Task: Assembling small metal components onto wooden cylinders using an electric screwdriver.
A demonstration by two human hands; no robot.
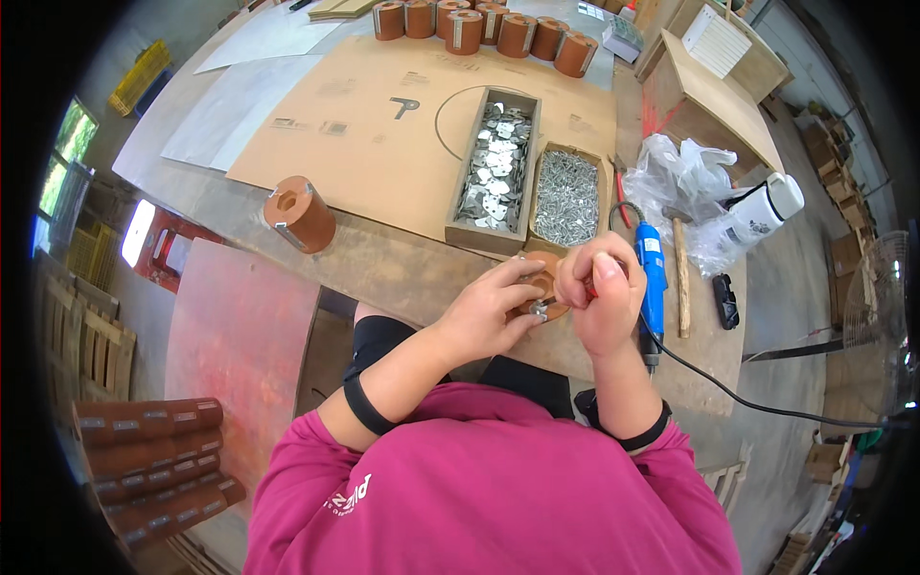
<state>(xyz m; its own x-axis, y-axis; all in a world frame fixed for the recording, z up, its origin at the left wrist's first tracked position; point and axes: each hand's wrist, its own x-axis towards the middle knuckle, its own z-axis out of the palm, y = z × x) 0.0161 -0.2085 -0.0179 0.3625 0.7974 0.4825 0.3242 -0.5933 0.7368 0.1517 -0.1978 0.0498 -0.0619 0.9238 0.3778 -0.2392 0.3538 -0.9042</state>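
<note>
My left hand (484, 309) steadies a brown cylinder (544, 260) with a hole in its top, at the table's front edge. A small metal plate (539, 310) shows on the cylinder's top next to my thumb. Closed in a fist, my right hand (606, 292) grips a red-handled tool (591, 287) over the cylinder; my fingers hide most of it. Just beyond my hands, a long wooden box (460, 233) holds flat metal plates, and a cardboard box (559, 245) beside it holds many screws.
A blue electric screwdriver (653, 287) with a black cord lies right of my right hand. Near it are a wooden stick (681, 278), a black object (725, 302), a plastic bag (676, 172) and a white bottle (767, 206). One brown cylinder (309, 225) stands left; several cylinders (463, 34) stand at the back.
</note>
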